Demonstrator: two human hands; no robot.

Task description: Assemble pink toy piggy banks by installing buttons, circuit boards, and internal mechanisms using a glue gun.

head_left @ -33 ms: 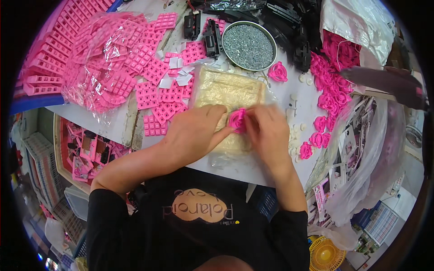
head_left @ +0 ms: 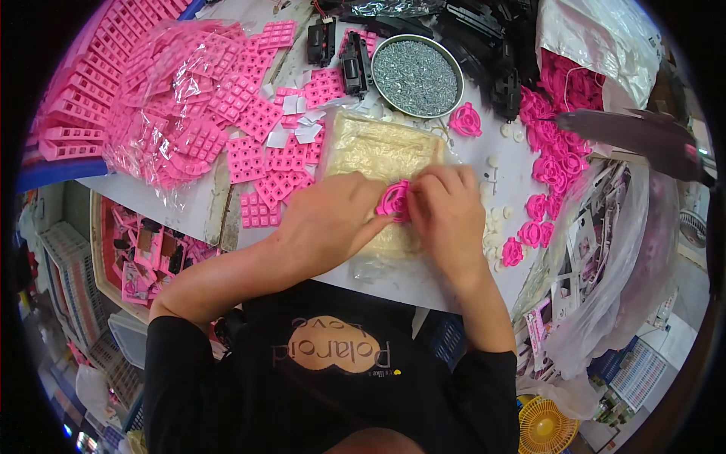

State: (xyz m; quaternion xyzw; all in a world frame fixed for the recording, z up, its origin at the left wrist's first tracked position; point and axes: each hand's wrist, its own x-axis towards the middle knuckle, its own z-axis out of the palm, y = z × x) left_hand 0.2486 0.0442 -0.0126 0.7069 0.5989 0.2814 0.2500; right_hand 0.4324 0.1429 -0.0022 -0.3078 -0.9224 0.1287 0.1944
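Note:
Between my two hands, a small round pink plastic part [head_left: 393,201] is held above a yellowish, plastic-wrapped pad [head_left: 382,147]. My left hand [head_left: 329,216] pinches its left side between thumb and fingers. On the other side, the bent fingers of my right hand [head_left: 450,212] close against its right edge. Those fingertips are slightly blurred, and anything small between them is hidden. A similar pink part [head_left: 465,119] lies by itself beyond my right hand, with more pink parts [head_left: 552,174] piled farther right.
A round tin of small screws [head_left: 417,76] stands behind the pad. Pink keypad-like pieces [head_left: 253,159] cover the left side, some bagged. Small white discs [head_left: 495,227] lie right of my right hand. A dark blade-like object [head_left: 635,132] juts in from the right.
The pink part has shifted slightly left and turned, showing more of its face. My right fingers have moved a little. The dark blade-like object at the right has changed position.

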